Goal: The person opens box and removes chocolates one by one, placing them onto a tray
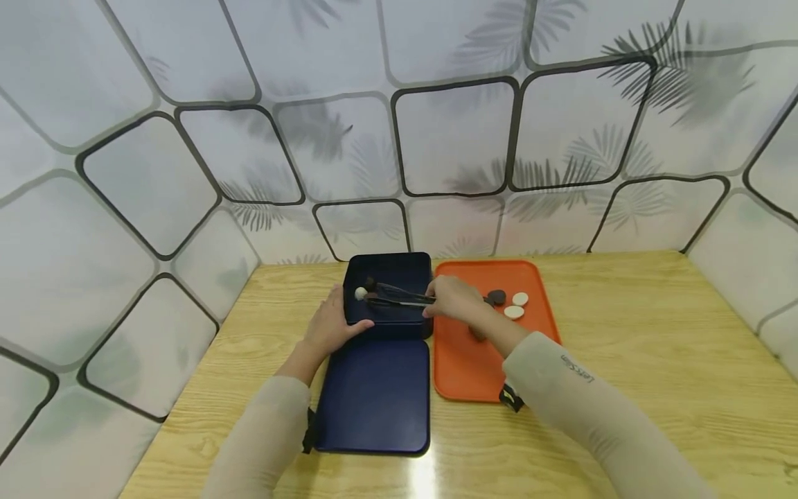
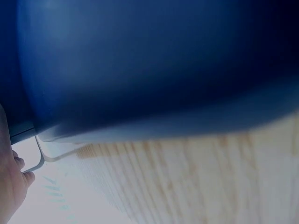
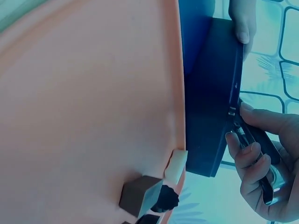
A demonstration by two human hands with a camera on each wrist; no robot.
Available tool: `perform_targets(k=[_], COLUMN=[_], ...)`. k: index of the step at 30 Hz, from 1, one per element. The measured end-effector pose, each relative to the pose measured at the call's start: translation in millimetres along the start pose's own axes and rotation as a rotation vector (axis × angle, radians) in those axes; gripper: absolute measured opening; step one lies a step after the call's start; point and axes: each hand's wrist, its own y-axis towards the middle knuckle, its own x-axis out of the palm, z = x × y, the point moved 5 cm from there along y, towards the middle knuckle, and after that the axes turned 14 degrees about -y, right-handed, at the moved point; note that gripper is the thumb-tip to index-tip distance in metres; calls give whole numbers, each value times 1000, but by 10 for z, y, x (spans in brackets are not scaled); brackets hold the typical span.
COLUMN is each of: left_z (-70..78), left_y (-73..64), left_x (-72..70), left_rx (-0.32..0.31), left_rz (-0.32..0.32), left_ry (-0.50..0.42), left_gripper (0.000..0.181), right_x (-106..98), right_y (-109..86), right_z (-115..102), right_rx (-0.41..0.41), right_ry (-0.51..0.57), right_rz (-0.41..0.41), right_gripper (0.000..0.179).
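My right hand (image 1: 458, 298) grips black-and-metal tongs (image 1: 405, 299), which reach leftward over a dark blue box (image 1: 388, 265). A small white round piece (image 1: 360, 293) is at the tips of the tongs, with a dark bit (image 1: 370, 284) beside it. In the right wrist view, thumb and fingers close around the tongs (image 3: 265, 154). My left hand (image 1: 329, 322) rests at the box's near left corner, fingers straight along the left wall and thumb spread across the front rim. The left wrist view shows mostly the box's blurred blue side (image 2: 140, 60).
An orange tray (image 1: 464, 374) lies right of the box, bearing a dark disc (image 1: 497, 296), white discs (image 1: 514, 312) and other pieces partly under my right wrist. A flat dark blue lid (image 1: 377, 398) lies in front of the box. Behind the wooden table (image 1: 642, 326) hangs patterned cloth (image 1: 458, 138).
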Motion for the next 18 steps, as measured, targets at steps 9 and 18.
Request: perform_targets(k=[9, 18], left_z=[21, 44], left_y=[-15, -18], left_x=[-2, -24], left_rx=[-10, 5], left_rz=[-10, 1], left_ry=[-17, -7], left_gripper=[106, 107], right_x=[-24, 7], right_y=[71, 121], right_z=[-165, -180], right_rx=[-14, -19], right_ry=[-59, -43], right_rz=[-20, -28], right_gripper=[43, 38])
